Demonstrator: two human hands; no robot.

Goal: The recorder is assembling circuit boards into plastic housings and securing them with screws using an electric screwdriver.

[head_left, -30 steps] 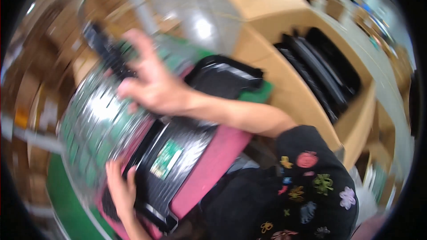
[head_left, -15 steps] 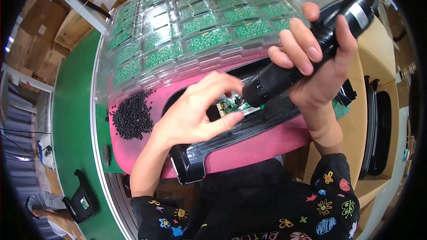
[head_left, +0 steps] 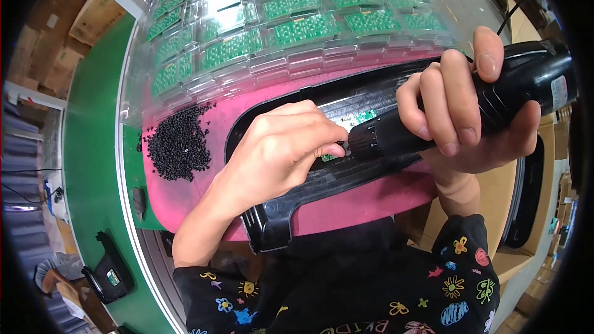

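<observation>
My right hand (head_left: 455, 108) is wrapped around a black electric screwdriver (head_left: 393, 136), held tilted nearly flat with its nose pointing left. At that nose my left hand (head_left: 278, 148) pinches with thumb and fingertips. Something small and dark shows at the fingertips, too small to name. Beneath both hands lies a long black plastic housing (head_left: 272, 226), its hollow side up. A green circuit board (head_left: 365, 115) sits inside it, partly covered by my left fingers and the screwdriver. To the left is a heap of small black screws (head_left: 179, 145).
A pink mat (head_left: 359, 207) lies under the housing. Behind it, clear plastic trays (head_left: 247, 62) hold several green circuit boards. Another black housing (head_left: 111, 272) rests on the green surface (head_left: 93, 167) at left, near another person's arm. A cardboard box (head_left: 495, 204) stands at right.
The screwdriver has swung down from a steep slant to nearly flat, and its rear end moved right. My left fingers, spread before around the board, have closed into a pinch at its nose.
</observation>
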